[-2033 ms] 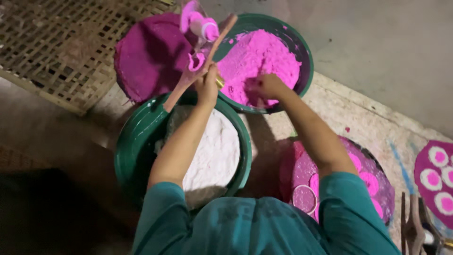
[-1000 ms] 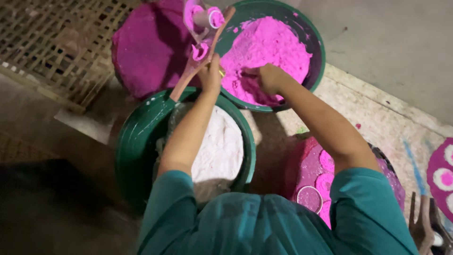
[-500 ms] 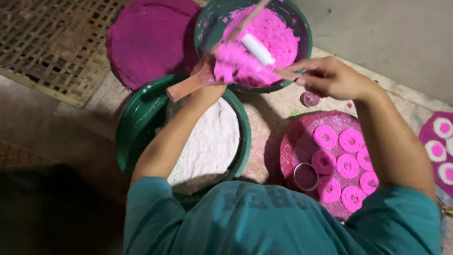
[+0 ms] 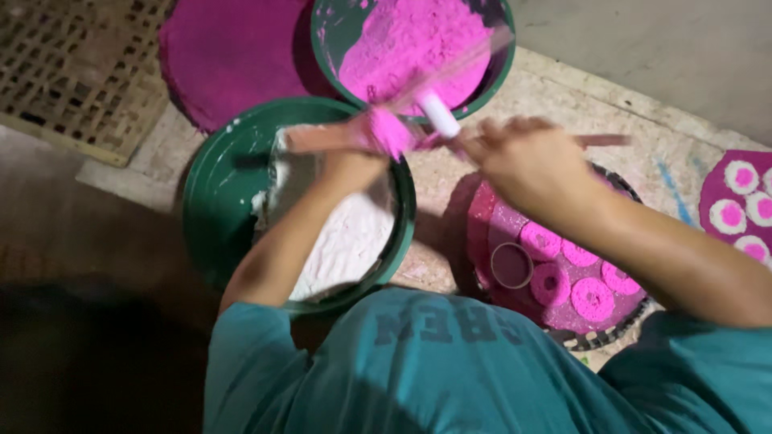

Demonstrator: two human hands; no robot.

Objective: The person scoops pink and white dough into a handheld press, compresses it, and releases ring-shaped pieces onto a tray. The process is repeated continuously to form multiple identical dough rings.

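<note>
Left hand (image 4: 347, 165) closed around a flat wooden paddle (image 4: 318, 138) caked with a lump of pink powder (image 4: 388, 133), held level above the near rim of the green basin of white powder (image 4: 211, 201). Right hand (image 4: 527, 157) just beside it, fingers curled shut on a thin stick (image 4: 599, 141) that juts out to the right — the grip blurred, so nothing finer to tell. A white cylinder (image 4: 438, 114) between the two hands, touching the pink lump; which hand carries it, impossible to say. Straight beyond the hands, a second green basin (image 4: 498, 76) heaped with pink powder. Beyond the left hand and further left, a round tray coated in magenta powder (image 4: 229, 52), with a woven bamboo mat (image 4: 72, 64) at the far left. Directly beneath the right hand and forearm, a round pink tray (image 4: 482, 233) bearing pink ring-shaped cakes (image 4: 593, 299) and an empty ring mould (image 4: 512, 265). Well off to the right of the right hand — another tray with white-and-pink rings (image 4: 740, 177), cut off by the edge. Everything set on the rough concrete floor (image 4: 611, 104); teal sleeves nearest the camera.
</note>
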